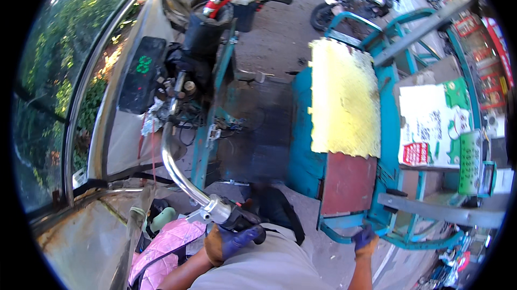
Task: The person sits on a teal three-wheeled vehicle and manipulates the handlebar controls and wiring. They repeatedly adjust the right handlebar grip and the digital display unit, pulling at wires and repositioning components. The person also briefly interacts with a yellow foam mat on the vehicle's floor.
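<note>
Our left hand (230, 242) grips the handlebar grip (242, 220), lower-left of the yellow pad (344, 98), likely for steadiness | our right hand (364, 240): by teal rail (338, 237) below pad, perhaps bracing; finger closure, we can't tell

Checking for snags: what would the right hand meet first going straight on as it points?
Probably the teal frame by the maroon panel, just ahead of the right hand; depth is unclear, so they may already touch.
</note>
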`<control>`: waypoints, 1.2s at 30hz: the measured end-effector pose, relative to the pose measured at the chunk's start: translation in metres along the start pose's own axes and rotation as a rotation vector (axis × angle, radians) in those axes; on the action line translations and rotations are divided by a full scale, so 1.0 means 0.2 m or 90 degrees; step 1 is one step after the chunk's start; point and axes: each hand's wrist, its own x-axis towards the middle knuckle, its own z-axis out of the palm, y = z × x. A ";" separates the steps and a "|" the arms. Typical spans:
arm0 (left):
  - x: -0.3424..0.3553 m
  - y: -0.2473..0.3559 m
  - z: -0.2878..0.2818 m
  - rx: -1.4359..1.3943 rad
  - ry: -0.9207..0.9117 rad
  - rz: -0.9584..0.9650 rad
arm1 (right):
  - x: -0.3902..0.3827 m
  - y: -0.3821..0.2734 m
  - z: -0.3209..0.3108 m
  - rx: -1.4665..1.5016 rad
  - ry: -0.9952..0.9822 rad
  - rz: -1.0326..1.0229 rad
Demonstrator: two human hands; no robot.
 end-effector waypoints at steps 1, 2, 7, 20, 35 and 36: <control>-0.01 0.01 -0.01 -0.027 -0.008 -0.013 | 0.05 -0.20 0.00 -0.013 -0.022 -0.061; 0.00 0.05 -0.02 -0.052 -0.017 -0.025 | 0.09 -0.36 -0.02 -0.009 -0.029 -0.126; 0.01 0.04 -0.04 -0.127 -0.060 -0.047 | 0.34 -0.68 0.06 0.023 0.056 -0.366; 0.02 -0.07 -0.01 -0.004 -0.058 0.005 | 1.03 -2.36 0.31 0.072 -0.116 -0.745; -0.02 0.01 0.15 -0.265 0.089 -0.144 | 1.98 -3.46 1.09 -0.141 -0.194 -0.815; -0.02 0.00 0.19 -0.228 0.141 -0.120 | 2.00 -3.45 1.10 -0.126 -0.208 -0.836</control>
